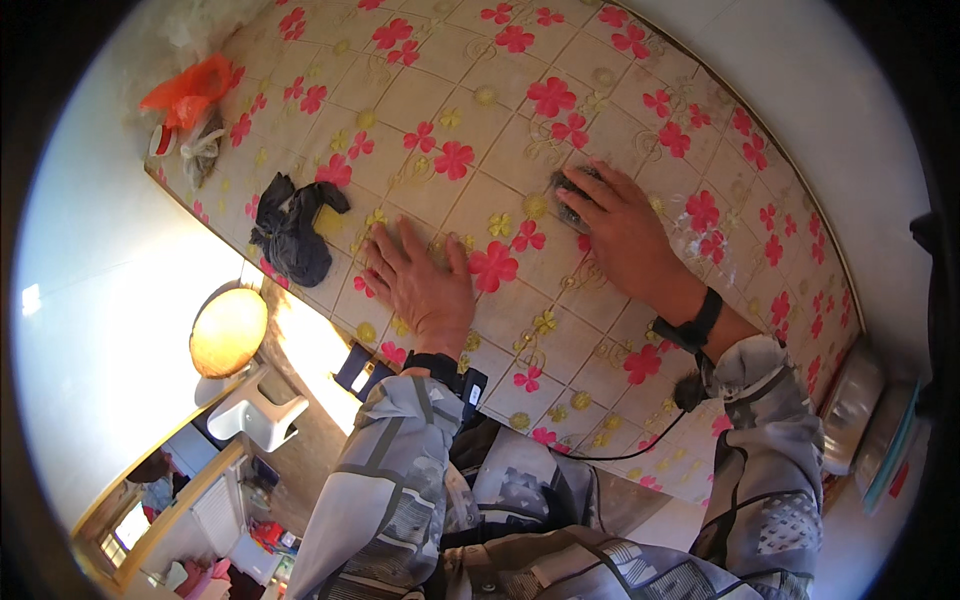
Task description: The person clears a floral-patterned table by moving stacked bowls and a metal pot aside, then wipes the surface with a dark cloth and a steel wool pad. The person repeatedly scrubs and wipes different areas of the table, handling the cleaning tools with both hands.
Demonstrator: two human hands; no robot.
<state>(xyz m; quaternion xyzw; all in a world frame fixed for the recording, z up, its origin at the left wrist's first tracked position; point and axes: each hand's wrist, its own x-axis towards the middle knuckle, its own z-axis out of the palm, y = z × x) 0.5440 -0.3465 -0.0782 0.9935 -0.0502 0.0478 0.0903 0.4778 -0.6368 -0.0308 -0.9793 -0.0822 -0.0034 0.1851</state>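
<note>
A patterned tablecloth [510, 195] with pink clovers and yellow flowers covers the table before me. My left hand [422, 289] lies flat on it, palm down and fingers spread, holding nothing. Farther right, my right hand [619, 225] grips a dark scouring pad [574, 196] pressed against the cloth; the fingers cover part of the pad. To the right of the wrist, faint wet or soapy streaks [705, 240] show on the cloth. A knotted black plastic bag [298, 232] rests to the left of my left hand.
At the far left corner lie an orange plastic bag [187, 90], a tied clear bag [201, 154] and a red-and-white lid or roll [162, 140]. A black cable [630, 456] crosses the near edge. Metal basins [851, 412] stand at right; a white stool [259, 409] is on the floor.
</note>
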